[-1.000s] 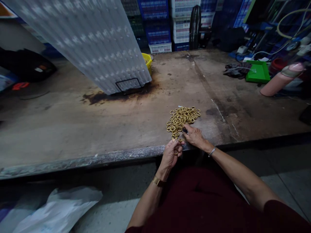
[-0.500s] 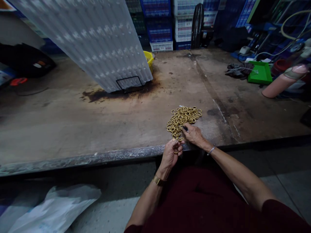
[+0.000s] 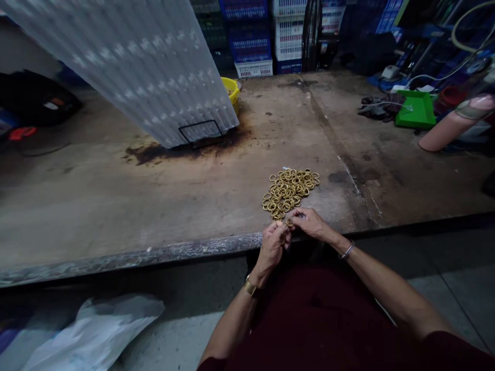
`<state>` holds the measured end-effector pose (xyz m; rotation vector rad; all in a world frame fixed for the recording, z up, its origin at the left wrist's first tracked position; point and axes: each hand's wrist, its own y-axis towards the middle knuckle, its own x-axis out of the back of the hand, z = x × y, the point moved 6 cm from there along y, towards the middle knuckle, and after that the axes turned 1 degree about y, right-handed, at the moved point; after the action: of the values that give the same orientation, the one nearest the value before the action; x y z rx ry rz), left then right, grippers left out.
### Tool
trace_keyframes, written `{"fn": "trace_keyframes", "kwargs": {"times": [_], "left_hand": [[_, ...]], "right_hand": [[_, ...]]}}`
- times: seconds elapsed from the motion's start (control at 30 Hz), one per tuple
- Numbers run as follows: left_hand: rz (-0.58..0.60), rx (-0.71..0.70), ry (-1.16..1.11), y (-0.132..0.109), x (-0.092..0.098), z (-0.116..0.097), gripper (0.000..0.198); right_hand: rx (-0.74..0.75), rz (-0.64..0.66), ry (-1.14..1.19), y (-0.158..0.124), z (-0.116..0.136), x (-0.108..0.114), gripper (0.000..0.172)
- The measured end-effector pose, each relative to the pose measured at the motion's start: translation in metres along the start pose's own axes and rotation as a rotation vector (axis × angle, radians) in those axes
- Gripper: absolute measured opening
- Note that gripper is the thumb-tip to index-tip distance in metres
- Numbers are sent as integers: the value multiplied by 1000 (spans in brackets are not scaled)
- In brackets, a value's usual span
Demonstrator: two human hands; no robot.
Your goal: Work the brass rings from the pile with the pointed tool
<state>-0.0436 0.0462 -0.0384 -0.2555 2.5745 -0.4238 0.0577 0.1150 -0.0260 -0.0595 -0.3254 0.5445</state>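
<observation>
A heap of brass-coloured rings (image 3: 291, 186) lies near the front edge of the wooden table (image 3: 162, 206). Just below the heap, my left hand (image 3: 271, 243) is closed, its fingertips pinching a brass ring (image 3: 289, 222); another ring shows partly among its curled fingers. My right hand (image 3: 311, 224) has its thumb and fingers at the same ring, close to the left fingertips. Something small and dark shows at the right fingers, too small to name. Both hands are at the table edge, almost touching each other.
Tall translucent ribbed sheets (image 3: 154, 77) lean in a black wire stand (image 3: 201, 135) at the back left, beside a yellow basket (image 3: 235, 98). A green tray (image 3: 415, 109) and a pink cylinder (image 3: 441, 131) are at the right. Crates (image 3: 250, 44) stack behind. A white plastic bag (image 3: 93, 335) lies below left.
My right hand has drawn back from the heap toward my left hand, and its fingers now meet the ring there. My left hand stays near the table edge.
</observation>
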Motion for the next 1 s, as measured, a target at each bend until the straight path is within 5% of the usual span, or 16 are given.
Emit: {"fn": "trace_keyframes", "kwargs": {"times": [0.3,0.77,1.0], "left_hand": [[-77,-21,-27,4,3,1,35],[7,43,160,7,-3,-1,48],[-28,-43,272,2,-4,-2,42]], "right_hand": [[32,-131,-2,-8,2,7,16],[127,-172,-35,-11,2,6,15],[131,-162,-56,-13,3,5,16]]}}
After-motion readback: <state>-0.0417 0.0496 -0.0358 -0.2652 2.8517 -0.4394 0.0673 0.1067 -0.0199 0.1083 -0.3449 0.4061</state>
